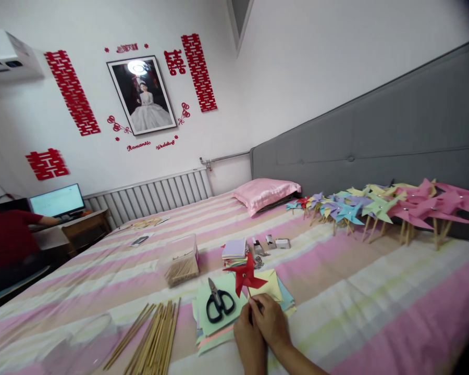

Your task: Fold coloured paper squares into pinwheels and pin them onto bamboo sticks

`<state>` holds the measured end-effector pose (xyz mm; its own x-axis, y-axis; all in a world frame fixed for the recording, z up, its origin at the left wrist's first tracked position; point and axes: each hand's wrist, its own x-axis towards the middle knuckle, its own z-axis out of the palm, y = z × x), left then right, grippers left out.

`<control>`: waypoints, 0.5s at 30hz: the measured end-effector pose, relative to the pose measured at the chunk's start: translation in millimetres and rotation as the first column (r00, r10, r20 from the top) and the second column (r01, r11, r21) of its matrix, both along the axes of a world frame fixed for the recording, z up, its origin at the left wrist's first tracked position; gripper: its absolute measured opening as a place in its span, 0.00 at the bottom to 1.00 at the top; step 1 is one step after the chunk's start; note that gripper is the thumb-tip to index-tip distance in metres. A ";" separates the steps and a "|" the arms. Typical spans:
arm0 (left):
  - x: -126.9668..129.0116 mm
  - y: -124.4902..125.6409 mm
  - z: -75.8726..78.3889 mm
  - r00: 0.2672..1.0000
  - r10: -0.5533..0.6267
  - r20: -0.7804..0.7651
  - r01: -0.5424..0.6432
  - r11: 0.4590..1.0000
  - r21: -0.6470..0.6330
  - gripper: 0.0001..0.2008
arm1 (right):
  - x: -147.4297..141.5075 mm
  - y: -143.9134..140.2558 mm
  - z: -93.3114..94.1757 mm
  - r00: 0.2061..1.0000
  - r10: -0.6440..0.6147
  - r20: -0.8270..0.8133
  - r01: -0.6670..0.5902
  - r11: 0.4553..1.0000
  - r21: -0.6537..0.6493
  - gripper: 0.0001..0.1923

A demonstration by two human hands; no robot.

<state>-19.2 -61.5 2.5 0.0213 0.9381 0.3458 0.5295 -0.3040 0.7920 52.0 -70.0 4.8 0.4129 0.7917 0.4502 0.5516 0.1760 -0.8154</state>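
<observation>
A red paper pinwheel (pixel 245 276) stands upright above my two hands, its thin stick running down between my fingertips. My right hand (pixel 271 319) is closed in a pinch on that stick just under the blades. Pressed against it, my left hand (pixel 250 336) is also closed at the stick; its fingertips are partly hidden. Just left of my hands, black-handled scissors (pixel 220 304) lie on a stack of coloured paper (pixel 207 328). A yellow paper piece (pixel 271 284) rests behind my right hand. The lower end of the stick is hidden by my fingers.
Bamboo sticks (pixel 158 338) lie at front left beside a clear plastic container (pixel 86 344). Beyond are a box of thin sticks (pixel 182 268), paper squares (pixel 234 249) and small boxes (pixel 282 243). Several finished pinwheels (pixel 379 207) stand along the headboard (pixel 375 130). A person (pixel 10 239) sits far left.
</observation>
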 end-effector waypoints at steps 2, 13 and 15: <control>-0.3 -1.0 1.4 1.000 -0.009 -0.002 0.009 1.000 -0.002 0.16 | 0.1 -0.1 -0.1 1.000 0.001 -0.011 -0.001 1.000 0.005 0.13; 0.4 -0.4 -0.1 1.000 -0.007 -0.027 0.006 0.999 -0.040 0.17 | 1.7 2.1 -2.4 0.998 -0.002 -0.068 0.001 1.000 -0.009 0.10; -0.9 -1.7 2.0 0.999 -0.021 -0.026 0.020 0.999 -0.045 0.17 | 1.4 1.9 -2.2 0.998 0.000 -0.068 -0.001 1.000 -0.009 0.10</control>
